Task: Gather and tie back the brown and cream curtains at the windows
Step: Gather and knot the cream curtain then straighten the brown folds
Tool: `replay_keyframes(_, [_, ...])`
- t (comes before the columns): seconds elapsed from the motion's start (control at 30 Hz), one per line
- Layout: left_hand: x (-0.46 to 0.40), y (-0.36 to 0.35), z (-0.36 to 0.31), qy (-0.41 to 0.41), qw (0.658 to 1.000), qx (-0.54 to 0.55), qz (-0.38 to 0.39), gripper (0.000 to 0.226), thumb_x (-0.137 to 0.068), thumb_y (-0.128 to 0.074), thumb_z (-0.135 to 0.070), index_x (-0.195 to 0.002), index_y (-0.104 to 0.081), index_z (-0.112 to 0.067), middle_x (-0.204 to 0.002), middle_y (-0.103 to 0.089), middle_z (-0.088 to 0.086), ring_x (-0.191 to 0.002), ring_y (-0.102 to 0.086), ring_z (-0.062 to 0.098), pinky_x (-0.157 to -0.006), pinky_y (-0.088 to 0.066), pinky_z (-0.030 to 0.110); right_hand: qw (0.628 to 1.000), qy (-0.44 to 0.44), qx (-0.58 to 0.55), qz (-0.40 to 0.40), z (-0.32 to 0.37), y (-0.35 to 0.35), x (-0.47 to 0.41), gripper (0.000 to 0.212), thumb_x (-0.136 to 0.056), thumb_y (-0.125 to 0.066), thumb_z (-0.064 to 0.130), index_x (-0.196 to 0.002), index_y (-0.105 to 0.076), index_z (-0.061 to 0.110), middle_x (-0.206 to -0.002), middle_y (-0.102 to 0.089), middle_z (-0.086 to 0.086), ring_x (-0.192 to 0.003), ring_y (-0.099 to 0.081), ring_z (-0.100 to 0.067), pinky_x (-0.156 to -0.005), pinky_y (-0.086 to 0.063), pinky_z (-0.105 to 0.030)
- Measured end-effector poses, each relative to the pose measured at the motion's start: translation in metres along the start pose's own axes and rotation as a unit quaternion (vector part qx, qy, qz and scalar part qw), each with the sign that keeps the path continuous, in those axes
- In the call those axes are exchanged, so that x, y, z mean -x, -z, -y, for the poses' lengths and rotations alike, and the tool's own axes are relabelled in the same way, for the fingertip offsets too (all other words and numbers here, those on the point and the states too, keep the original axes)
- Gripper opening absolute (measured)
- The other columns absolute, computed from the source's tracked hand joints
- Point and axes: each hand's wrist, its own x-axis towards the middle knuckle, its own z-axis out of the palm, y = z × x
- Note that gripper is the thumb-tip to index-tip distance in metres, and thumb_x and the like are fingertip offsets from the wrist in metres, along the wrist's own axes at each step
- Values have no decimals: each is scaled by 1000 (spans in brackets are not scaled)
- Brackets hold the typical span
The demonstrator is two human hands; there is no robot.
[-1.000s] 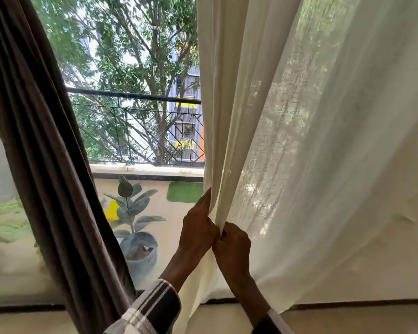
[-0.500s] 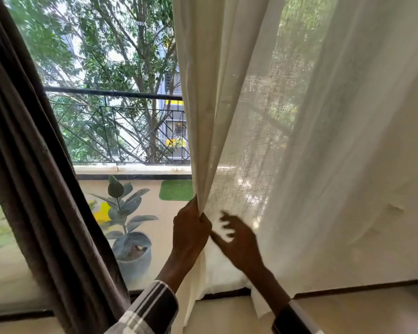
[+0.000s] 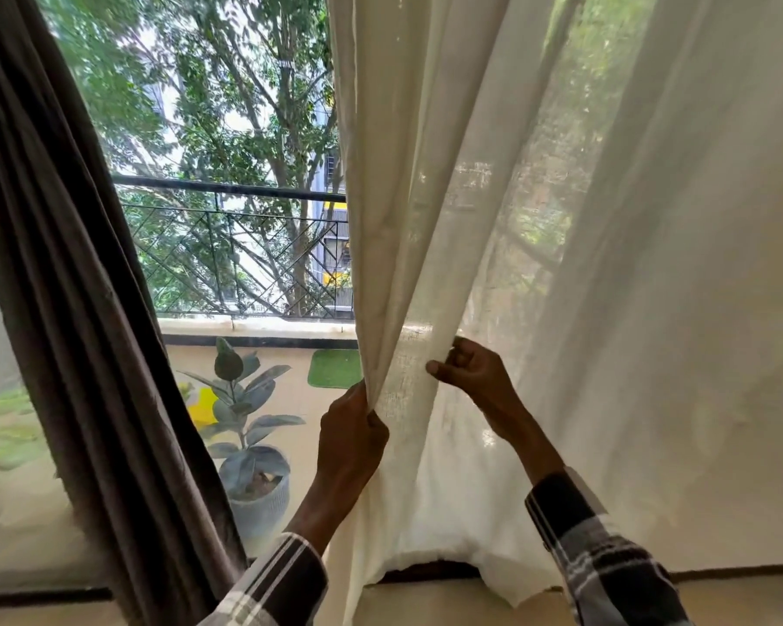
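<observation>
Since half a second ago, the right hand [image 3: 475,377] has reached further right and now pinches a fresh fold of the sheer cream curtain [image 3: 584,264]. Left hand [image 3: 351,433] grips the bunched edge, lower and to the left. Curtain hangs vertically above both hands; loose cloth lies to the right, nearer the right hand. Dark brown curtain [image 3: 78,309] hangs far left, beside the potted plant [image 3: 245,426] outside.

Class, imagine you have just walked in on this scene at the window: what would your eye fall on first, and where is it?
First, the big sheer cream curtain filling the right side, with both hands on it: the left hand grips its bunched edge at bottom centre, and the right hand pinches a fold a little higher and to the right. Next, the dark brown curtain hanging down the left, and between them the potted plant outside on the balcony.
</observation>
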Motion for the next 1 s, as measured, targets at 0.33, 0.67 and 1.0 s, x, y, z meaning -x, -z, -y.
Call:
replay_keyframes(0.33, [-8, 7, 6, -1, 1000, 21, -15, 37, -69, -44, 15, -67, -35, -21, -57, -38, -15, -53, -41, 17, -46, -26, 12, 963, 114, 15, -244, -19, -44, 30, 44, -80, -80, 29, -118, -58, 29, -131, -49, 15, -128, -48, -7, -100, -45, -36])
replay_keyframes(0.67, [-3, 11, 11, -14, 1000, 24, -15, 38, -68, -46, 16, -65, -38, -21, -56, -40, -18, -50, -41, 6, -47, -32, 9, 999, -35, -16, 27, -6, 9, -29, 128, -51, -82, 71, -154, -17, 31, -135, -60, -2, -117, -60, -4, -99, -42, -24])
replay_keyframes(1.0, [-6, 20, 20, 17, 999, -4, -32, 16, -74, -50, 12, -72, -56, -3, -68, -63, 7, -62, -58, 24, -47, -26, 21, 974, 56, -27, -219, -11, -23, -27, 64, -70, -87, 38, -127, -59, 33, -135, -47, 7, -123, -50, -8, -96, -48, -30])
